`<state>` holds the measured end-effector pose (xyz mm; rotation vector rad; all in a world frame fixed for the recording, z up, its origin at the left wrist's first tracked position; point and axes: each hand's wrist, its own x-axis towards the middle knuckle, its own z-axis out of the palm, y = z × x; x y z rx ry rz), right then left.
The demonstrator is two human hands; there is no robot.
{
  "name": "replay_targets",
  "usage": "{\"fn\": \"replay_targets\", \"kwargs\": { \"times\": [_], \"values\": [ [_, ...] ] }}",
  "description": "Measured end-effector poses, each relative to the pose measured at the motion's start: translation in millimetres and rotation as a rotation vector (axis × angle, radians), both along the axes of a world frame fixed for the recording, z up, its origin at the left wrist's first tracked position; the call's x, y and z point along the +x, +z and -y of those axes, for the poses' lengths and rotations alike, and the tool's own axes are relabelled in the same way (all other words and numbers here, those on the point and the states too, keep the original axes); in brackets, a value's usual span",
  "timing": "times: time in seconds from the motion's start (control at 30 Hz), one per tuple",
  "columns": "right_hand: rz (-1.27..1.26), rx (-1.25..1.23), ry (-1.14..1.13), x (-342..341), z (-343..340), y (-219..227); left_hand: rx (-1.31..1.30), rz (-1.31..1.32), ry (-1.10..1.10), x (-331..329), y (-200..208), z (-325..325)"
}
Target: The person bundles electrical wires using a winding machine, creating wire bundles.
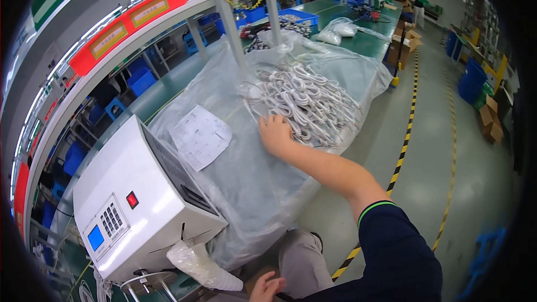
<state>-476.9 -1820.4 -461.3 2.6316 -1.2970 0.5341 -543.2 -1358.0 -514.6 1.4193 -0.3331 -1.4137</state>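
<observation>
White cable bundles: seemingly the picking-up step

Past the winding machine, left hand loose, apparently empty; right hand at the pile's left edge on the plastic-covered counter, grip unclear; separating one bundle seems called for

Bright, with strong fisheye bending.
</observation>
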Motion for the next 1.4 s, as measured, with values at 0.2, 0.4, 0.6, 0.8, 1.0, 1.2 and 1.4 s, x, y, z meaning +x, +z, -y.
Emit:
{"fn": "replay_targets", "kwargs": {
  "times": [0.2,0.4,0.6,0.8,1.0,1.2,1.4],
  "values": [
    [-0.018,-0.038,0.054,6,16,-20,-0.032,-0.043,0.01,4,-32,-67],
    [0.122,-0.24,0.247,-80,4,14,-0.123,0.207,0.045,39,74,-157],
    [0.668,0.742,0.664,-160,-241,-10,0.082,0.79,0.947,138,114,-354],
    [0.463,1.385,0.718,-136,-476,-29,0.785,1.664,0.674,328,52,-435],
    [0.15,1.14,0.961,-128,-508,-23,1.111,1.859,0.582,409,21,-463],
    [0.18,1.186,0.81,-119,-503,-23,0.97,1.854,0.341,411,37,-456],
    [0.114,1.135,1.067,-84,-513,-23,0.579,2.048,0.303,355,72,-462]
  ]
}}
